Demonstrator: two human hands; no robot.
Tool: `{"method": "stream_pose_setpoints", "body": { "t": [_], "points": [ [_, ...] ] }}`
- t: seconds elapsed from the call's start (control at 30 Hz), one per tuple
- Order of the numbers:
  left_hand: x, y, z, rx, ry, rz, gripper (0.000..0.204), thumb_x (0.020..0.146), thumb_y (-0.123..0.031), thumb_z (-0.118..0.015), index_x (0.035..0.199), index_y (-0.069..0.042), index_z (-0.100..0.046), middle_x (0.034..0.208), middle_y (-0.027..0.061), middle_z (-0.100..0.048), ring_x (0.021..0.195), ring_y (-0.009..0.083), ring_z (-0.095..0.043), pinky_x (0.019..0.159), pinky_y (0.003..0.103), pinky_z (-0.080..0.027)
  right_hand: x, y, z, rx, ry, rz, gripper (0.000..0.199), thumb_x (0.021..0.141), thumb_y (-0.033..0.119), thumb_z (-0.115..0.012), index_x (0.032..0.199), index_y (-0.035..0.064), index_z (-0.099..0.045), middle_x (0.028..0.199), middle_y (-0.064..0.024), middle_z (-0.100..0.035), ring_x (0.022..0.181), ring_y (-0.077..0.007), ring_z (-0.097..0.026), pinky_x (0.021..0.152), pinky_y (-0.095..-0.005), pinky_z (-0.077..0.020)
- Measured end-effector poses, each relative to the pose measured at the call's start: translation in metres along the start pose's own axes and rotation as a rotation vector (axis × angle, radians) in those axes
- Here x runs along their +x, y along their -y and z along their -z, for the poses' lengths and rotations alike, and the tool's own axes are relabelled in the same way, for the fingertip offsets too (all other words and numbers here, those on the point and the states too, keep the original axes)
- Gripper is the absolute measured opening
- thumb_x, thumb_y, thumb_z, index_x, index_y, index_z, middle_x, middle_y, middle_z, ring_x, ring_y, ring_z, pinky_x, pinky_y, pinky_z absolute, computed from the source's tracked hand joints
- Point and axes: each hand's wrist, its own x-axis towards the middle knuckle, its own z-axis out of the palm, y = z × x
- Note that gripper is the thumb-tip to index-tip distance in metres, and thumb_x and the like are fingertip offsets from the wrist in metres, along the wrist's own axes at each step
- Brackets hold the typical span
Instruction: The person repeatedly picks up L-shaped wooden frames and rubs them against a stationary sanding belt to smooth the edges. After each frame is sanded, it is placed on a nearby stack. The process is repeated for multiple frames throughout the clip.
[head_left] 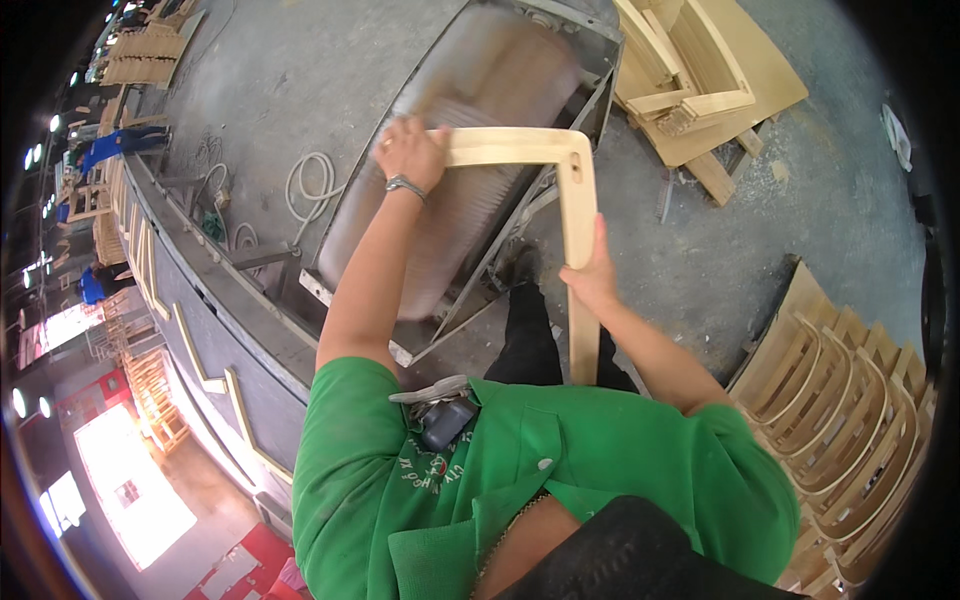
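Note:
A pale L-shaped wooden chair-frame piece [520, 147] lies across a machine with a wide brown belt [470, 90]. The belt's surface is streaked, as if in motion, and it looks like a belt sander. My left hand [410, 157] is closed over the left end of the piece, above the belt. The other leg of the piece comes back toward my body, and my right hand [595, 278] grips it partway along, thumb pointing up. A small slot shows near the corner joint. Some of my left fingers are hidden, as is the underside touching the belt.
Similar wooden frames [700, 100] rest on a board at far right. Curved wooden parts [850, 420] are stacked at near right. A long dark bench [215, 320] runs along the left. A coiled pale hose [312, 188] lies beside the machine. People in blue work at far left.

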Motion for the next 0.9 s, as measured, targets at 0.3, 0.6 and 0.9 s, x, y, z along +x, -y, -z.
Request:
{"method": "stream_pose_setpoints", "body": {
  "t": [0.3,0.6,0.9],
  "points": [
    [-0.052,0.048,0.090,0.095,0.343,-0.140,0.078,0.083,-0.076,-0.057,0.108,-0.003,-0.072,0.139,0.0226,-0.057,0.134,0.0371,-0.049,0.107,0.052,-0.039,0.033,0.043,0.037,-0.326,0.276,0.172,0.106,0.069,0.012,-0.073,0.161,0.0256,-0.022,0.143,-0.0256,-0.051,0.128,-0.0392,-0.055,0.101,-0.0400,-0.0478],
    [-0.002,0.279,0.108,0.100,0.237,0.362,0.083,0.099,-0.069,-0.028,0.102,0.000,-0.073,0.097,0.0320,-0.068,0.098,0.0495,-0.065,0.086,0.054,-0.050,0.122,0.083,-0.058,-0.774,0.235,0.636,0.076,0.084,0.038,-0.070,0.152,0.0284,-0.041,0.137,-0.0145,-0.053,0.127,-0.0352,-0.050,0.106,-0.0500,-0.0405],
    [0.028,0.295,0.143,0.105,0.174,0.431,0.086,0.099,-0.070,-0.028,0.100,0.003,-0.073,0.102,0.0338,-0.067,0.105,0.0489,-0.064,0.093,0.053,-0.049,0.139,0.097,-0.092,-1.008,-0.131,0.931,0.076,0.085,0.053,-0.070,0.151,0.0268,-0.044,0.160,-0.0120,-0.033,0.142,-0.0352,-0.038,0.113,-0.0572,-0.0315]
  ]
}}
